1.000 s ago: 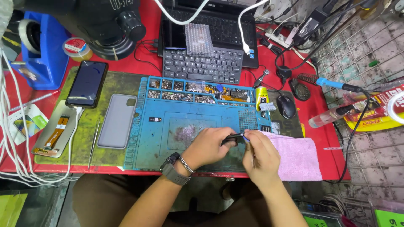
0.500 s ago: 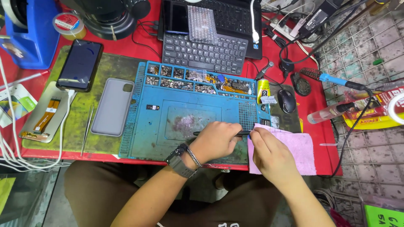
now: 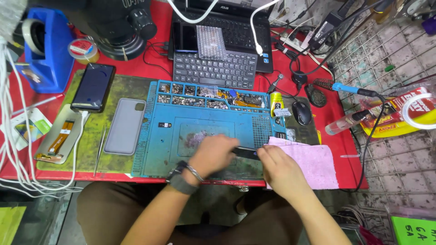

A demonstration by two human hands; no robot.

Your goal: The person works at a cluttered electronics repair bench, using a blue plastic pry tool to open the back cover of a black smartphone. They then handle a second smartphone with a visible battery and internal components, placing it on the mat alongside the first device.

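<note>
Both hands meet over the lower right part of the blue work mat (image 3: 168, 136), and between them lies a slim dark device (image 3: 247, 153), probably a phone seen nearly edge-on. My left hand (image 3: 213, 156) is curled over its left end, fingers closed around it as far as I can judge, though motion blur softens the outline. My right hand (image 3: 279, 168) closes on the right end, thumb and fingers pinched toward the dark edge; whether they also hold a small tool I cannot tell.

As for progress, I judge the work to be somewhere in the middle. The dark device is off the mat's surface or only just resting on it, gripped at both ends, and nothing visibly separated from it lies beside the hands. The parts trays (image 3: 204, 93) along the mat's top edge hold many small bits, well apart from the hands. A pink cloth (image 3: 313, 165) lies just right of my right hand, its corner touching or nearly touching the device. Tweezers (image 3: 100, 152) sit untouched on the green mat (image 3: 86, 122) to the left, near a grey phone case (image 3: 123, 127) and a black phone (image 3: 93, 88). What is left I cannot read from this view, since the hands cover most of the device.

The red table (image 3: 345, 149) carries a keyboard (image 3: 213, 70), a mouse (image 3: 302, 112) and a glue tube (image 3: 275, 102) farther back.
</note>
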